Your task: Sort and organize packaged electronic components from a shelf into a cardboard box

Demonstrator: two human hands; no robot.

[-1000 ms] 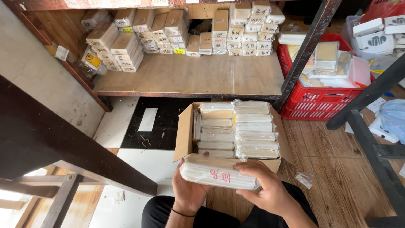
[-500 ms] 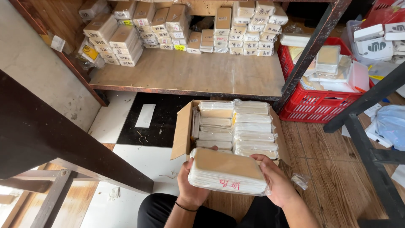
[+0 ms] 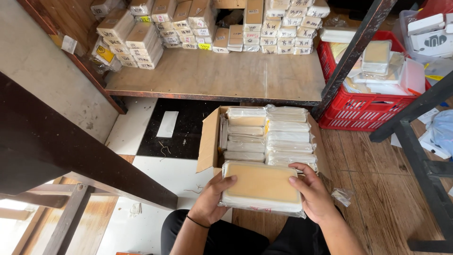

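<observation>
Floor-level, both hands (image 3: 264,198) cupping packet (image 3: 262,184)

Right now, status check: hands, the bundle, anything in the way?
Left hand and right hand grip wrapped bundle at both ends. Bundle flat, above open carton. Nothing between bundle and carton.

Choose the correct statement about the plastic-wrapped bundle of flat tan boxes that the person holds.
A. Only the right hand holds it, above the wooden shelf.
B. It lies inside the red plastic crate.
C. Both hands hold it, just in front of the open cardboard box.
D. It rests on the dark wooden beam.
C: the left hand and right hand grip the plastic-wrapped bundle of flat tan boxes at its two ends, at the near edge of the open cardboard box.
</observation>
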